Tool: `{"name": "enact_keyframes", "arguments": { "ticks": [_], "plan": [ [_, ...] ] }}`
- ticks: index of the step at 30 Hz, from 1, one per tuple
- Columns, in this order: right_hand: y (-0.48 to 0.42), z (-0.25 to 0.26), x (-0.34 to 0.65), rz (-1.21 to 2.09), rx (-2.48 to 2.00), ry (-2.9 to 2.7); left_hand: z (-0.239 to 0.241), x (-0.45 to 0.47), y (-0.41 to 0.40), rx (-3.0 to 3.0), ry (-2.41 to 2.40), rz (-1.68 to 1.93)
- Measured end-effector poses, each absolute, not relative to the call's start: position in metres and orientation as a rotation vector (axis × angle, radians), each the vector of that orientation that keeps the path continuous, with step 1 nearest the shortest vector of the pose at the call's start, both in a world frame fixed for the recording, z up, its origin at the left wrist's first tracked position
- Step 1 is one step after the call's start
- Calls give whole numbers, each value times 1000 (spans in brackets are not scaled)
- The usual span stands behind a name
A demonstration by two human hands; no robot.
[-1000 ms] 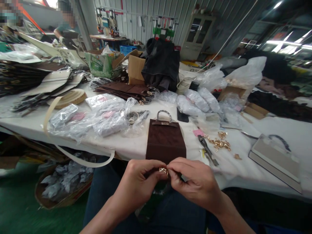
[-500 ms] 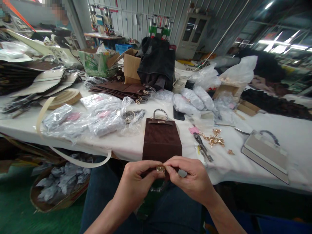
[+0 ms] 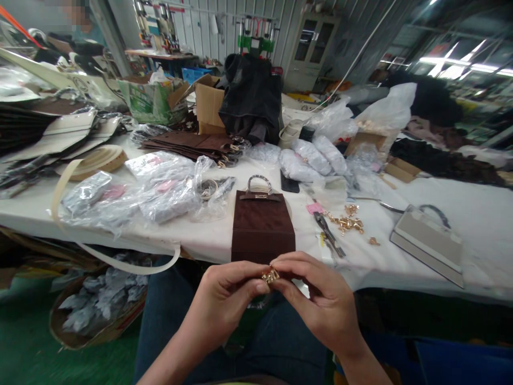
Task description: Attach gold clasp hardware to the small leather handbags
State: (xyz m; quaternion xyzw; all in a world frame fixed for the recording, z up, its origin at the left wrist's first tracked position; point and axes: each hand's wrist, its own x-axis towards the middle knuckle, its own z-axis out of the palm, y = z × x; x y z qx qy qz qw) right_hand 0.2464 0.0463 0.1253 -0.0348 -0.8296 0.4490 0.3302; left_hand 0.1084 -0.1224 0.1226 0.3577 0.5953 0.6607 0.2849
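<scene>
A small gold metal clasp piece (image 3: pixel 270 276) is pinched between my two hands, just in front of the table edge. My left hand (image 3: pixel 230 291) grips it with thumb and forefinger. On its other side, the fingertips of my right hand (image 3: pixel 316 291) close on it too. Beyond my hands lies a dark brown handbag panel (image 3: pixel 262 219) with a wrapped handle (image 3: pixel 259 183), its near end at the table edge. To the right a heap of gold hardware pieces (image 3: pixel 348 223) lies beside dark-handled pliers or a similar tool (image 3: pixel 328 233).
Plastic-wrapped packets (image 3: pixel 168 192) and a roll of pale strip (image 3: pixel 96 162) lie left, the strip's tail hanging over the edge. A grey bag panel (image 3: pixel 430 238) is at right. Behind are stacked brown panels (image 3: pixel 188 145), a cardboard box (image 3: pixel 209 109) and black cloth (image 3: pixel 252 96).
The gold clasp piece has turned in my fingers, and my right hand's fingers have shifted around it. My view has moved slightly.
</scene>
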Motion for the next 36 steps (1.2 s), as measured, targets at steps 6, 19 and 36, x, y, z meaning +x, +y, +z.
{"name": "enact_keyframes", "arguments": {
  "ticks": [6,19,36],
  "plan": [
    [41,134,254,1129,-126,-2186,128,117,-121,1081,1715,1746],
    [38,128,252,1192,-62,-2263,119,116,-124,1248,1810,1700],
    [31,112,256,1126,-125,-2219,110,119,-123,1213,1847,1766]
  ]
}}
